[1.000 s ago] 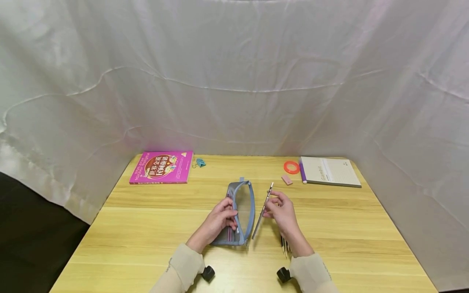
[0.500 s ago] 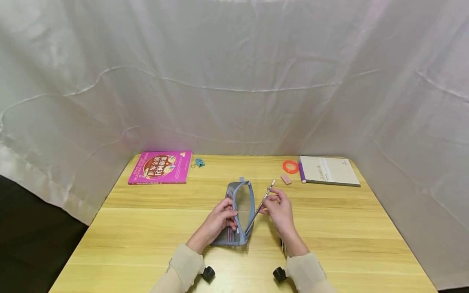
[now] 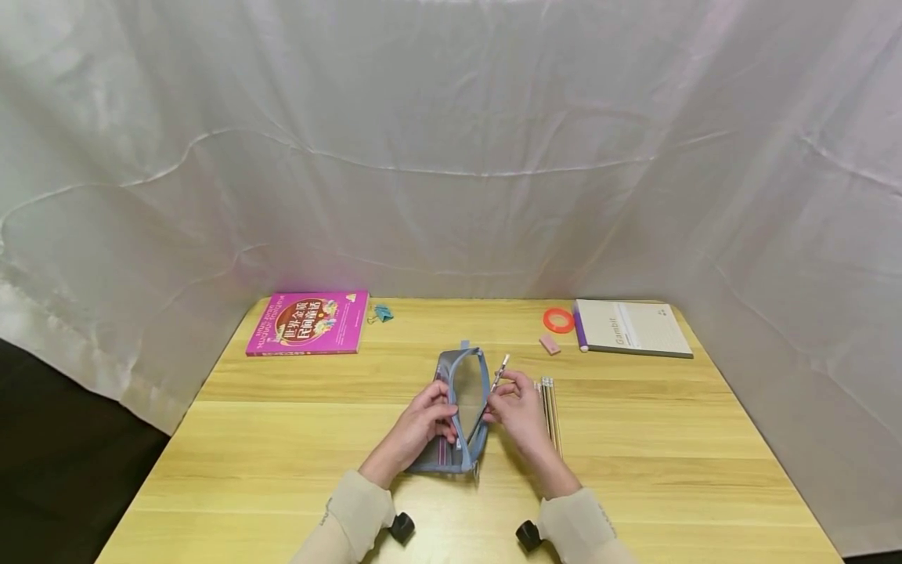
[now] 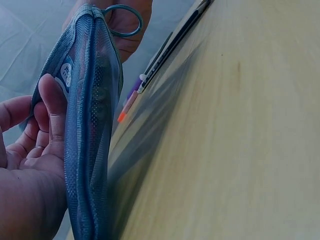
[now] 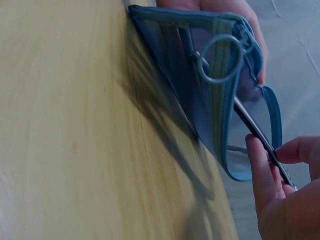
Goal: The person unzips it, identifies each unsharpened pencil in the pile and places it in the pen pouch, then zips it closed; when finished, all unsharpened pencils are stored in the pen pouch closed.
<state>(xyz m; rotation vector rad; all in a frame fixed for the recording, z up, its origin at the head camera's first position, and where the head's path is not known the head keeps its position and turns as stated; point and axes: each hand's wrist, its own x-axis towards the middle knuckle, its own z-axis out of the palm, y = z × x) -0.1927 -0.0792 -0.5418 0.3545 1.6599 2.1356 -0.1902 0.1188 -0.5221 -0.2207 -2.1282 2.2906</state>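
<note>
Sliding a pencil (image 3: 493, 382) into the mesh pencil case (image 3: 461, 407), right hand (image 3: 517, 411) pinching it. Left hand (image 3: 421, 423) grips the mouth open; best keep the tip low.

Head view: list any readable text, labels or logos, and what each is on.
"Gambit": printed sideways on the cover of the notebook at the table's far right.
Large Chinese title characters on the pink book at far left: present, but too small to read reliably.
Small white logo patch on the grey pencil pouch, seen in the left wrist view: too blurred to read.
Nothing else carries legible text.
</note>
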